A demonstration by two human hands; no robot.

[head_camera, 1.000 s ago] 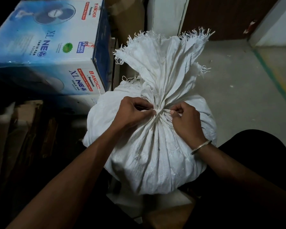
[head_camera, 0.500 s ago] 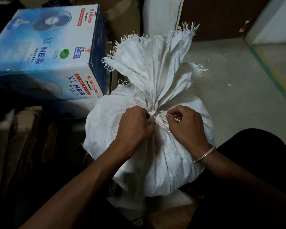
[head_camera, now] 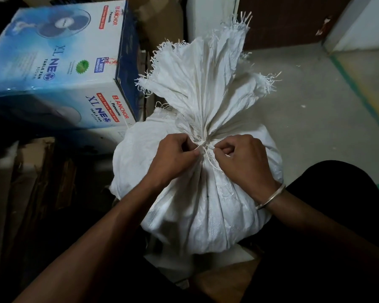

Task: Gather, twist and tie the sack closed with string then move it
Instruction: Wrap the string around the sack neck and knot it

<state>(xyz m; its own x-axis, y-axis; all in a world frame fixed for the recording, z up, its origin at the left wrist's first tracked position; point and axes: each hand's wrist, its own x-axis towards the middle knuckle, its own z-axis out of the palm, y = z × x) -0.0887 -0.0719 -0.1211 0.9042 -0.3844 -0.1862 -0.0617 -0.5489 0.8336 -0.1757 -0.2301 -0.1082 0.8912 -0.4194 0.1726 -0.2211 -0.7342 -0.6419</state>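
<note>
Sack (head_camera: 206,215) string (head_camera: 214,167), left hand (head_camera: 175,160), right hand (head_camera: 243,164): unchanged.

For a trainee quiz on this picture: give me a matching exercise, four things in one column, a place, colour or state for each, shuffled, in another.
1 sack
2 string
3 fan box
4 bangle

A silver-coloured
B blue and white, left of the sack
C wrapped round the sack's neck
D white, frayed top

Pairs: 1-D, 2-C, 3-B, 4-A
</note>
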